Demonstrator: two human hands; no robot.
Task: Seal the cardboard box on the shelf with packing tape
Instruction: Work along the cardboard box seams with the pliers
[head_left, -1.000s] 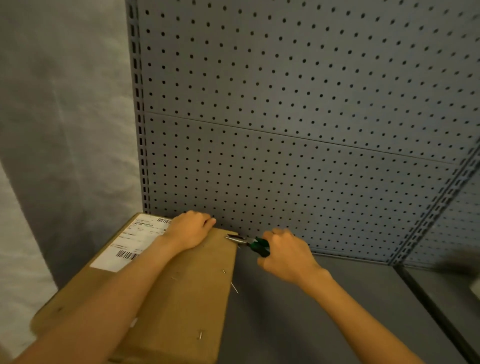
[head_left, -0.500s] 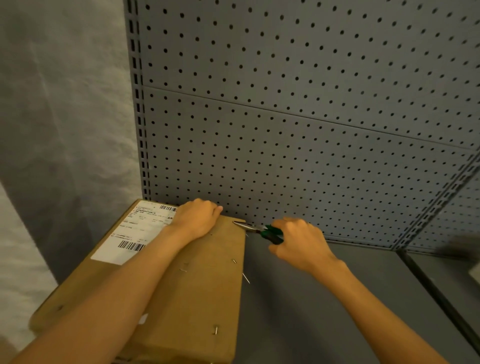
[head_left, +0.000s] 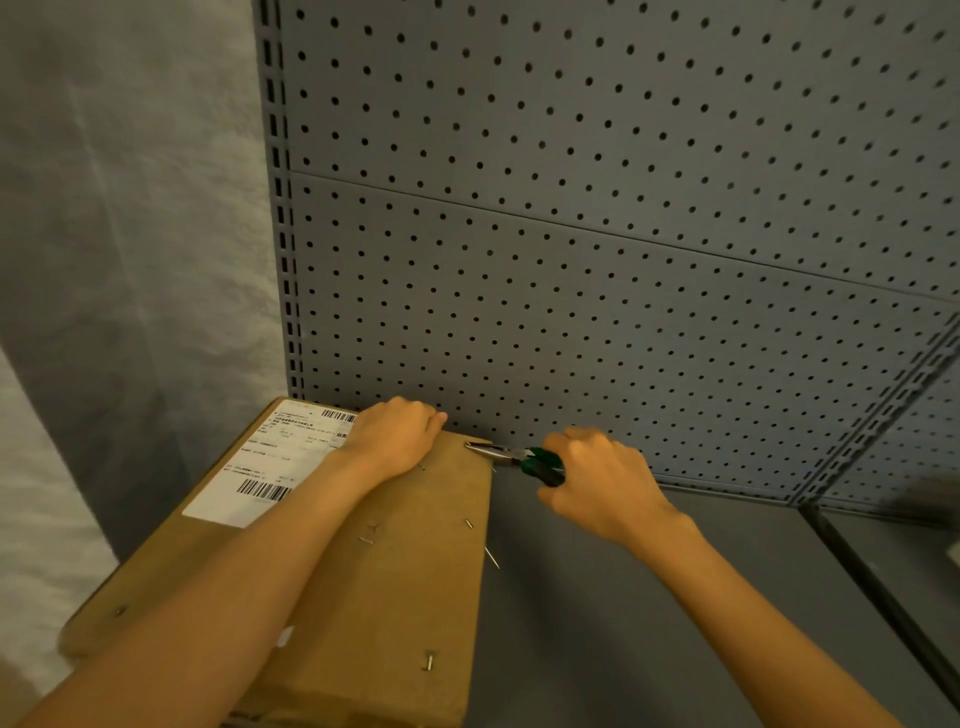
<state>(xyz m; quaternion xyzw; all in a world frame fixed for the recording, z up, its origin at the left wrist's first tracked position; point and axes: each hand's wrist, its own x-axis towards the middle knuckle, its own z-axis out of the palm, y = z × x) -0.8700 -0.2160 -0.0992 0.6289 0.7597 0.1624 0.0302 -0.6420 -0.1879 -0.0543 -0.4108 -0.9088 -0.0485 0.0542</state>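
Observation:
A brown cardboard box (head_left: 395, 597) lies flat on the grey shelf (head_left: 623, 623) at the lower left, with a white shipping label (head_left: 270, 467) on its far left part. My left hand (head_left: 395, 436) rests in a loose fist on the box's far edge, pressing down on it. My right hand (head_left: 597, 478) grips green-handled pliers (head_left: 519, 458), whose metal jaws touch the box's far right corner. Several metal staples (head_left: 429, 661) stick out of the box top and its right edge. No packing tape is in view.
A grey pegboard back panel (head_left: 623, 260) rises right behind the box. A slotted upright (head_left: 283, 208) runs along its left side, and another upright (head_left: 872, 415) stands at the right. Grey cloth (head_left: 130, 234) hangs at the left.
The view has shifted down slightly, so box and hands sit higher in the frame. The right hand with the pliers has edged right along the box's far corner. My left hand stays put.

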